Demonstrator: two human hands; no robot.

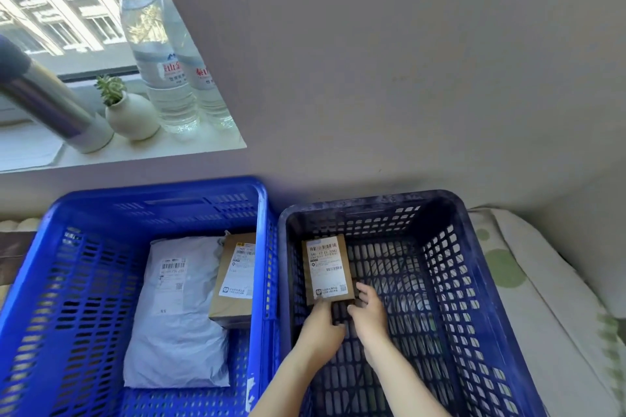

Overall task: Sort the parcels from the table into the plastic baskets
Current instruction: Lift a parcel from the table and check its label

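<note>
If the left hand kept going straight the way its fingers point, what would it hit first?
The brown parcel: the left hand seems to touch its near edge. Beyond it stands the far wall of the dark blue basket.

a white padded bed cover with pale green dots (528, 284) lies at the right, and the same pale cloth shows through the floor holes of the dark blue slotted plastic basket (372, 201) standing on it. a bright blue slotted plastic basket (152, 189) stands just beside it on the left. above, a white window sill (152, 152) carries two clear water bottles (159, 54), a round white vase with a green succulent (132, 117), a silver flask (50, 101) and a flat white sheet (30, 149).
</note>
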